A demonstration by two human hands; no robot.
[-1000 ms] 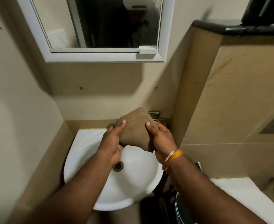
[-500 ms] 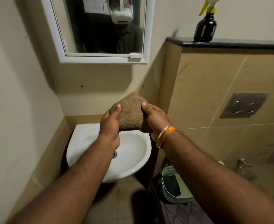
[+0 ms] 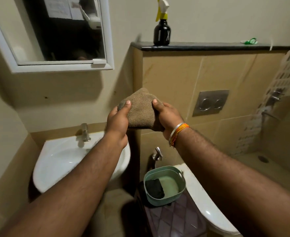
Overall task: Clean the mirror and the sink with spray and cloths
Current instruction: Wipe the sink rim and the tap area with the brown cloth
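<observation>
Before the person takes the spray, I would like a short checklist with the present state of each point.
1. Brown cloth held securely: ok, left hand and right hand both grip it.
2. A hand free for the spray bottle: not ok.
3. Bottle upright on the dark ledge: ok.
4. Bottle has liquid: cannot tell.
5. Mirror unobstructed: ok.
6. Spare dark cloth in green basin: ok.

two cloths (image 3: 141,112), one spray bottle (image 3: 162,27), one sink (image 3: 59,161), one mirror (image 3: 62,29)
</observation>
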